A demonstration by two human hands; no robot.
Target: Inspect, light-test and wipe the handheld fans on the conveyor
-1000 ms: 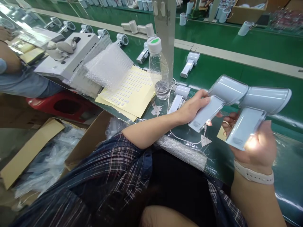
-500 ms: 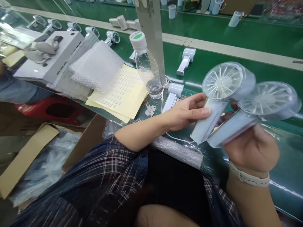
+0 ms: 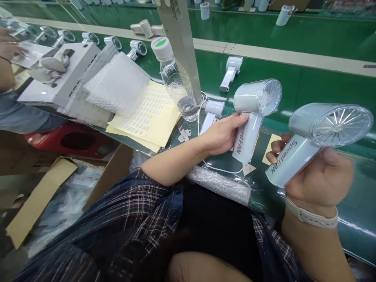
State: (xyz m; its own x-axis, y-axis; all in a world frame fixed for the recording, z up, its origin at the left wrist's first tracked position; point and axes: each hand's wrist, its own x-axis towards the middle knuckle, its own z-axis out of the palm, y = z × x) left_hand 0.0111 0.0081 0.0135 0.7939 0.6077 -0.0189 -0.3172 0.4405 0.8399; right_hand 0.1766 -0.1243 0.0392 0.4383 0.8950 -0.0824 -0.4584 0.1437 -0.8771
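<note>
My left hand (image 3: pixel 225 133) is closed round the handle of a pale blue handheld fan (image 3: pixel 249 121), held upright above the bench with "Speed FAN" lettering showing. In my right hand (image 3: pixel 320 176) is a second pale blue handheld fan (image 3: pixel 302 152), tilted to the right, with the same lettering on its handle. The two fans are apart. Behind my left wrist a third fan (image 3: pixel 214 111) lies on the bench, partly hidden. Farther off, another fan (image 3: pixel 231 74) rests on the green belt.
A water bottle (image 3: pixel 179 86) stands by a metal post (image 3: pixel 183 43). Left of it lie yellow sticker sheets (image 3: pixel 161 121) and bubble wrap (image 3: pixel 120 82). A wrapped clear roll (image 3: pixel 220 186) lies at the bench edge. A co-worker's hand (image 3: pixel 8 51) shows at far left; an open carton (image 3: pixel 102 176) sits below.
The fans have moved apart and turned, so their lettered handles now face me. The left one shifted left. A co-worker's hand has come into view at the far left.
</note>
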